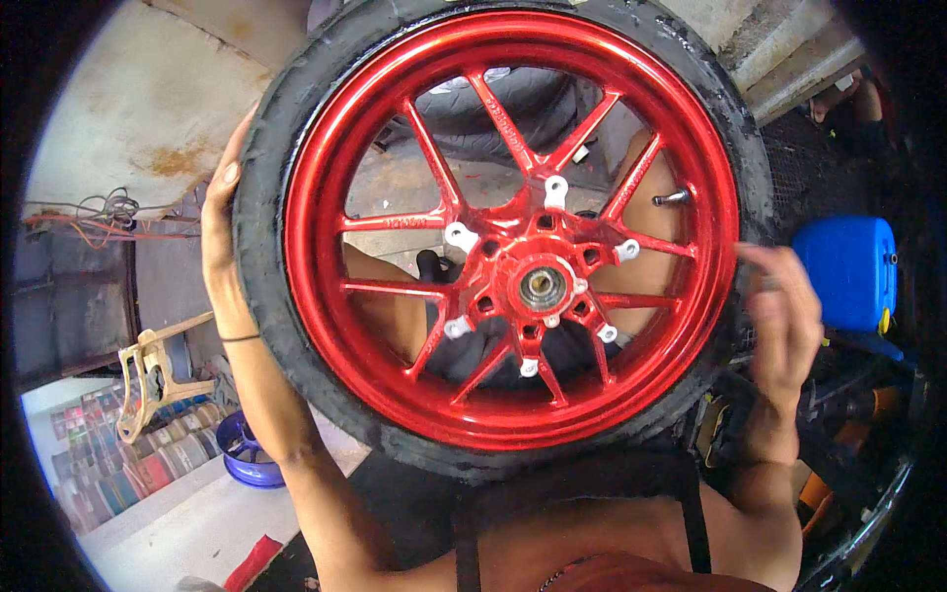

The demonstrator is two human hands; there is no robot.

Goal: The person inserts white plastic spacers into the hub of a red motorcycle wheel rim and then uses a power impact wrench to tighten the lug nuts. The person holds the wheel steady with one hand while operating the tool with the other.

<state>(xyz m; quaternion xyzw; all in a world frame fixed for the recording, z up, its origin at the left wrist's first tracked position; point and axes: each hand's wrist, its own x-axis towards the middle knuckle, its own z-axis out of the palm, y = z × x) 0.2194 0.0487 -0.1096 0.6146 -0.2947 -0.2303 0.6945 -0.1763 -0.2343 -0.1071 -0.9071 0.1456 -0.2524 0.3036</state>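
Observation:
A glossy red motorcycle wheel rim (513, 439) with thin spokes fills the middle of the view, its face turned toward me. A black tyre (264, 266), wet-looking in places, surrounds it. White mounting tabs (460, 236) ring the hub, and a bearing (544, 288) sits at its centre. On the right inner side a valve stem (672, 197) sticks out. My left hand (225, 202) grips the tyre's left edge, the thumb against the sidewall. At the right edge, my right hand (784, 311) is slightly blurred, one finger stretched toward the rim and nothing visible in it.
Another tyre (493, 113) shows behind the spokes. To the right stands a blue plastic container (843, 276). A blue wheel rim (252, 454) lies at the left, near a tan frame-like part (148, 385). Tangled cables (113, 212) hang farther left. A person's bare leg (853, 104) shows at the upper right.

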